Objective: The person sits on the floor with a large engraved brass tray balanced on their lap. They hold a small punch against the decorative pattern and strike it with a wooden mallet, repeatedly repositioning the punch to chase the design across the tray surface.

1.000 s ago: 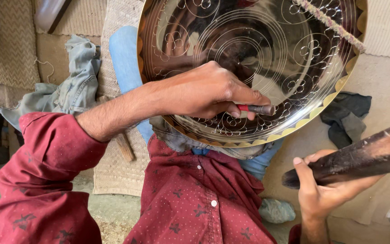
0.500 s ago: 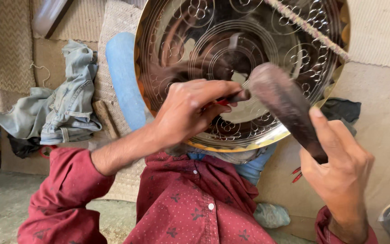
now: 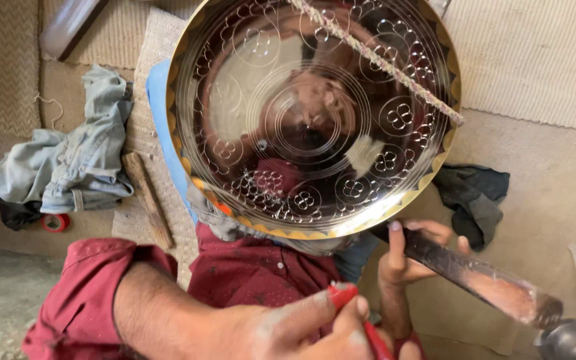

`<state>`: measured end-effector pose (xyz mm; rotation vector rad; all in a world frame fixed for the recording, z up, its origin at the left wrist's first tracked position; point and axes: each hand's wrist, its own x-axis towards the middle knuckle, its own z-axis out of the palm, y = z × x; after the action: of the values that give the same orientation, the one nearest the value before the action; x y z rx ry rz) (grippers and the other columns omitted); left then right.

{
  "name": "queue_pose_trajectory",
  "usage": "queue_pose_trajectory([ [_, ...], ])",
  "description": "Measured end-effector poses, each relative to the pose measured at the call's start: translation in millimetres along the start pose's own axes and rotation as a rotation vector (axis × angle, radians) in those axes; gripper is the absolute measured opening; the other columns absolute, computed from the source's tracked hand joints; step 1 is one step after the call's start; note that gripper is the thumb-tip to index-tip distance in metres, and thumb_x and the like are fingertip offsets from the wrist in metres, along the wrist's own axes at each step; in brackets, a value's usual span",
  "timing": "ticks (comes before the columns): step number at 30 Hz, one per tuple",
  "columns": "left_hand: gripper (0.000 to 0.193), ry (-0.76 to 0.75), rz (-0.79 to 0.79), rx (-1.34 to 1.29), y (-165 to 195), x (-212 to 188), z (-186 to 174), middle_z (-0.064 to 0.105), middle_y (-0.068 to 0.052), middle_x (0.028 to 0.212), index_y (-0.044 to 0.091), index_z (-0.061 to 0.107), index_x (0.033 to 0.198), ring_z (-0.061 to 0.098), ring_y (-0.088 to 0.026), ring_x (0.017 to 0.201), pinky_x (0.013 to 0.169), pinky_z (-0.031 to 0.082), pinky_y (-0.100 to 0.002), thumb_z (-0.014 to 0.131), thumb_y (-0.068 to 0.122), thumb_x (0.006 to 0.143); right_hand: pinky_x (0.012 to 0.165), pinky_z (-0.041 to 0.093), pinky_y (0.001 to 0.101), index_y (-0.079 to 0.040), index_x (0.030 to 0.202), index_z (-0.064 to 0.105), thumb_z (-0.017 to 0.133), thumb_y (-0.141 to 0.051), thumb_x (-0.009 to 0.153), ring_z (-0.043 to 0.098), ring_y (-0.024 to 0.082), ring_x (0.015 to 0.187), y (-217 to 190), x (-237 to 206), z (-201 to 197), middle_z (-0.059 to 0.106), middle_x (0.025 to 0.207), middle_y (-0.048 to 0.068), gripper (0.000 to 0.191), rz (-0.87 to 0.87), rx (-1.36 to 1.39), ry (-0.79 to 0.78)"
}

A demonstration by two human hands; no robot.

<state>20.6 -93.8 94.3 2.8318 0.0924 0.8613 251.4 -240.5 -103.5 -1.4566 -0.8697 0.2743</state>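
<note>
Engraved metal tray (image 3: pixel 315 120), empty; red tool (image 3: pixel 361 320) in left hand (image 3: pixel 301 330).

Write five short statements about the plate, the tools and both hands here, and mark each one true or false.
1. The round metal plate carries engraved circles and flower patterns. True.
2. The right hand grips a dark, worn tool. True.
3. The left hand is empty. False: its fingers pinch a thin red tool.
4. A rope crosses the upper right of the plate. True.
5. The denim cloth lies to the right of the plate. False: it lies on the mat to the plate's left; a dark cloth lies on the right.
</note>
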Motion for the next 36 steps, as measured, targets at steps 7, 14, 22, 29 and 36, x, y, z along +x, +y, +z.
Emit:
queue_pose_trajectory([
  [7, 0.024, 0.068, -0.458, -0.552, -76, 14, 23, 0.075, 0.012, 0.124, 0.019, 0.068, 0.112, 0.064, -0.009, 0.075, 0.060, 0.051, -0.028, 0.082, 0.011, 0.095, 0.096, 0.053, 0.0355, 0.002, 0.158, 0.017, 0.074, -0.002, 0.097, 0.065, 0.020, 0.101, 5, -15, -12, 0.066, 0.113, 0.012, 0.084, 0.174, -0.227, -0.115],
  [14, 0.052, 0.035, -0.655, -0.734, -110, -29, 64, 0.075, -0.002, 0.116, 0.013, 0.062, 0.134, 0.078, -0.020, 0.102, 0.083, 0.063, -0.033, 0.080, 0.003, 0.087, 0.092, 0.052, 0.0326, 0.006, 0.151, 0.035, 0.071, 0.005, 0.097, 0.066, 0.019, 0.090, -21, -5, -12, 0.067, 0.096, 0.009, 0.066, 0.253, -0.173, -0.165],
  [22, 0.064, 0.071, -0.367, -0.679, -121, -32, 83, 0.070, -0.005, 0.135, 0.016, 0.055, 0.142, 0.072, -0.029, 0.118, 0.093, 0.062, -0.038, 0.083, 0.007, 0.086, 0.087, 0.061, 0.0372, 0.006, 0.122, 0.052, 0.070, 0.018, 0.085, 0.072, 0.024, 0.090, -60, 0, -21, 0.064, 0.102, 0.014, 0.044, 0.406, 0.031, -0.174],
  [29, 0.063, -0.073, -0.312, -0.729, -133, -27, 83, 0.074, -0.007, 0.124, 0.014, 0.056, 0.143, 0.073, -0.032, 0.106, 0.080, 0.059, -0.042, 0.082, 0.011, 0.086, 0.081, 0.059, 0.0352, 0.007, 0.148, 0.040, 0.075, 0.016, 0.086, 0.065, 0.019, 0.082, -72, -3, -29, 0.062, 0.097, 0.013, 0.071, 0.399, 0.015, -0.179],
  [36, 0.058, -0.087, -0.289, -0.815, -134, -25, 88, 0.078, 0.000, 0.114, 0.015, 0.055, 0.144, 0.077, -0.022, 0.100, 0.075, 0.061, -0.036, 0.078, 0.010, 0.091, 0.070, 0.059, 0.0352, -0.014, 0.164, 0.009, 0.077, 0.004, 0.100, 0.062, 0.022, 0.071, -92, 10, -31, 0.061, 0.094, 0.016, 0.095, 0.242, 0.119, -0.054],
])
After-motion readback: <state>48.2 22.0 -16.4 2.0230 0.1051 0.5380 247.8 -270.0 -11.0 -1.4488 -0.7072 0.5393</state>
